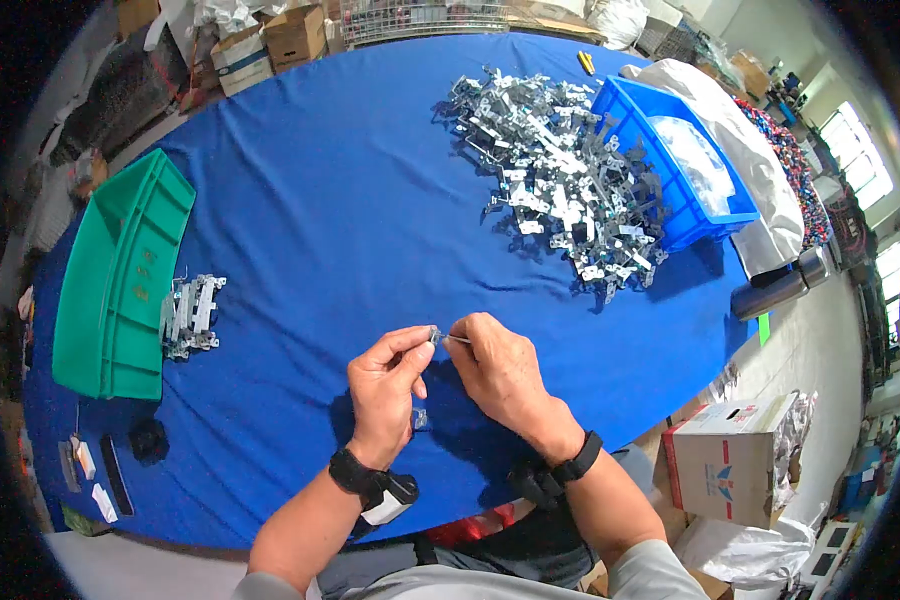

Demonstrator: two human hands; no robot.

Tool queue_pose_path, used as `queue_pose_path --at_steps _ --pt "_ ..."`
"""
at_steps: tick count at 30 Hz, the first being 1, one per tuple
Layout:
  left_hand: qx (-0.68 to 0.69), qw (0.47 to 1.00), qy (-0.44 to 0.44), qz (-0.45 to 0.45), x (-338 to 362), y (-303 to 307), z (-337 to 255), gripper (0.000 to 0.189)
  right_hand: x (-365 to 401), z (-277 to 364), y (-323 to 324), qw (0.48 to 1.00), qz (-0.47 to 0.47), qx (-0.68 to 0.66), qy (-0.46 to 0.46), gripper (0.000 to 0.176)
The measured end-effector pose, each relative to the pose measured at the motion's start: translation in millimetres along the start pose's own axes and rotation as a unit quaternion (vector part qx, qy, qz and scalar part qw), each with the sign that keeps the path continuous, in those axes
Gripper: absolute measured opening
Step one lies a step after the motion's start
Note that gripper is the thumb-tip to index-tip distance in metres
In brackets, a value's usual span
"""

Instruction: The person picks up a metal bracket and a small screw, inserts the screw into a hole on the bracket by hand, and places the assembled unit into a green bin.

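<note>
Near the front middle of the blue cloth, my left hand (383,385) pinches a small metal part (435,336) between thumb and fingertips. My right hand (500,375) is closed on a thin metal piece (458,340) that points toward that part. Under my left hand a small clear or metal piece (420,419) shows on the cloth. A large heap of metal brackets (560,170) is spread at the upper right. Several brackets (190,315) lie stacked at the left, beside the green bin (135,280). Both wrists wear black bands.
A blue crate (685,180) holding a clear bag stands right of the heap. Nearby are a steel bottle (782,285) and a yellow tool (586,63). Dark and white small items (117,475) lie at lower left. A cardboard box (720,465) stands beyond the right edge.
</note>
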State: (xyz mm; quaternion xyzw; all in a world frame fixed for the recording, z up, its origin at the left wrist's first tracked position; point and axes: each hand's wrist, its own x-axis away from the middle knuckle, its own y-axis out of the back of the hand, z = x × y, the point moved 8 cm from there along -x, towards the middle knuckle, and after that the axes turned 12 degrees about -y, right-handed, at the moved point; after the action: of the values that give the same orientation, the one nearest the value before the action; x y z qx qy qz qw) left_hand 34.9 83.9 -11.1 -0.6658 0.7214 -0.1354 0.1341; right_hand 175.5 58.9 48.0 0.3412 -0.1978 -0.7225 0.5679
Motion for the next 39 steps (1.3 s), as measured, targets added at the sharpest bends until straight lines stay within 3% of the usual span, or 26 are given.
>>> queue_pose_path --at_steps 6,12,16,25,39 --pt "-0.013 1.000 -0.021 0.004 2 -2 -1 0.016 2 -8 -6 0.996 0.008 0.080 -0.030 0.021" --pt "-0.023 0.999 -0.025 0.003 2 0 -1 0.016 0 -4 4 0.999 -0.007 0.018 -0.044 0.018" --pt "-0.018 0.999 -0.029 -0.004 2 0 0 0.016 2 -10 2 0.997 0.006 0.051 -0.059 0.017" --pt "0.029 0.999 0.021 -0.025 -1 2 0 0.017 0 3 16 0.999 -0.018 -0.028 -0.014 0.013" --pt "-0.010 1.000 -0.003 0.000 2 2 2 0.016 0 3 12 0.999 -0.017 -0.049 -0.005 0.012"
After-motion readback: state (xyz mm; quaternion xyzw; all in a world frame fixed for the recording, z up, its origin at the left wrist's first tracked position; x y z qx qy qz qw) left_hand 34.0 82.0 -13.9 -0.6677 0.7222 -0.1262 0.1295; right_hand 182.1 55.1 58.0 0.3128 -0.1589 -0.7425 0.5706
